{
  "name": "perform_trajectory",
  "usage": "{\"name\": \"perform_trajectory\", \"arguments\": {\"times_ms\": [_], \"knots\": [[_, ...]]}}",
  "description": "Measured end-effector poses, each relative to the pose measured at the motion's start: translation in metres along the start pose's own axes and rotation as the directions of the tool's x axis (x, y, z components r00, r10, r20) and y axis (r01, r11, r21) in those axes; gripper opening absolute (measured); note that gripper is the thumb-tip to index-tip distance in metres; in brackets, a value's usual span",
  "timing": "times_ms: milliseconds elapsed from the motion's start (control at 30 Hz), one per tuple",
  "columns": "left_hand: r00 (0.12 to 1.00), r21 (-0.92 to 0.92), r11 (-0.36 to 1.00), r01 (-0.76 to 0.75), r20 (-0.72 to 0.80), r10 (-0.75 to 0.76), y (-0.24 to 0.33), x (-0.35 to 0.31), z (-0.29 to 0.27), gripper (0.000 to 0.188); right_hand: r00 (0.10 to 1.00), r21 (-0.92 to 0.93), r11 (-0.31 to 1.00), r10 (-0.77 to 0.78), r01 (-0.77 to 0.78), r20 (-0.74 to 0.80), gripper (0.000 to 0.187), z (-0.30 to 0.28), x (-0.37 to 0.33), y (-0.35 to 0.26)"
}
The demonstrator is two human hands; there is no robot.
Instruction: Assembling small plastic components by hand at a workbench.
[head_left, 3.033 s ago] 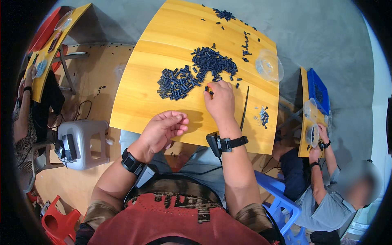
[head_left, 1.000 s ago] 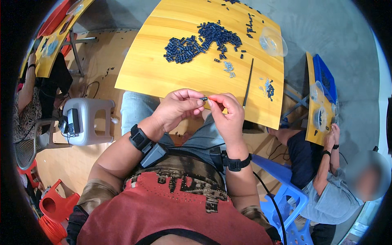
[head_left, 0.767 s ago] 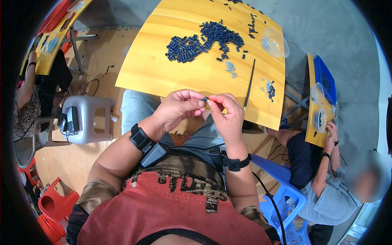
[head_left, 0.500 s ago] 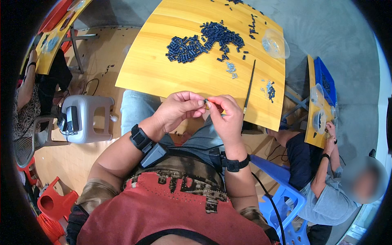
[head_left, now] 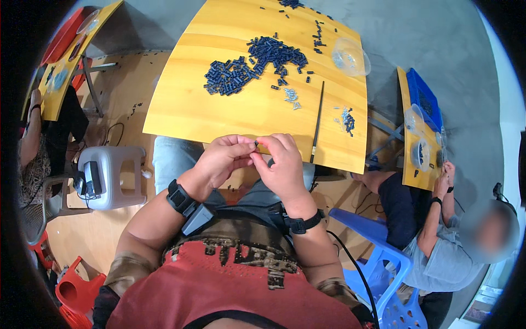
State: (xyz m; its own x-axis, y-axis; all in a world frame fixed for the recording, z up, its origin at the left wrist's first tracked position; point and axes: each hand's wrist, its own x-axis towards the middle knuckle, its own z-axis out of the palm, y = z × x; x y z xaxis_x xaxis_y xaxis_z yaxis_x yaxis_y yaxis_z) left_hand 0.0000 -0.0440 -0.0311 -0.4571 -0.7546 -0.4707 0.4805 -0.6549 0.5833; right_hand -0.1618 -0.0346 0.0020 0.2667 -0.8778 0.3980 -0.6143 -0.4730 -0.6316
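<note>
My left hand point(head_left: 222, 160) and my right hand point(head_left: 279, 164) meet just over the near edge of the yellow wooden table point(head_left: 181, 118). Between their fingertips is a small black part point(head_left: 256, 143), mostly covered by the fingers. The left thumb and forefinger pinch it, and the right thumb and forefinger close on it from the other side. Beyond the hands lies a large heap of small black plastic pieces point(head_left: 230, 75). Nearer sits a small pile of shiny metal bits point(head_left: 292, 97). To the right, a thin black stick point(head_left: 318, 120) points away from me.
A mixed pile of black and silver bits point(head_left: 348, 120) and a clear plastic bowl point(head_left: 350, 57) are at the table's right. A grey stool point(head_left: 112, 175) stands left, a blue chair point(head_left: 378, 263) right. A co-worker point(head_left: 438, 247) sits at another table with a blue tray point(head_left: 424, 98).
The view has shifted, so the table and hands appear farther left. Both hands still pinch the small black part together, with the fingers only slightly rearranged.
</note>
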Motion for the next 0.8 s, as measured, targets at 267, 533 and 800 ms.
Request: {"name": "perform_trajectory", "arguments": {"times_ms": [267,533,800], "knots": [[0.999,0.021,0.999,0.036,-0.032,-0.036,0.002,-0.002,0.011,0.011,0.999,-0.001,1.000,0.019,-0.019,-0.048,0.020,0.000,-0.003,0.003],[0.999,0.137,0.990,0.023,-0.046,-0.017,-0.003,0.001,0.008,0.016,0.998,0.076,0.996,0.050,-0.047,-0.037,0.018,-0.003,-0.004,0.004],[0.960,0.281,0.958,0.065,0.244,-0.136,0.016,-0.013,0.018,0.017,0.979,0.435,0.881,0.204,-0.184,0.001,0.011,-0.014,-0.006,0.012]]}}
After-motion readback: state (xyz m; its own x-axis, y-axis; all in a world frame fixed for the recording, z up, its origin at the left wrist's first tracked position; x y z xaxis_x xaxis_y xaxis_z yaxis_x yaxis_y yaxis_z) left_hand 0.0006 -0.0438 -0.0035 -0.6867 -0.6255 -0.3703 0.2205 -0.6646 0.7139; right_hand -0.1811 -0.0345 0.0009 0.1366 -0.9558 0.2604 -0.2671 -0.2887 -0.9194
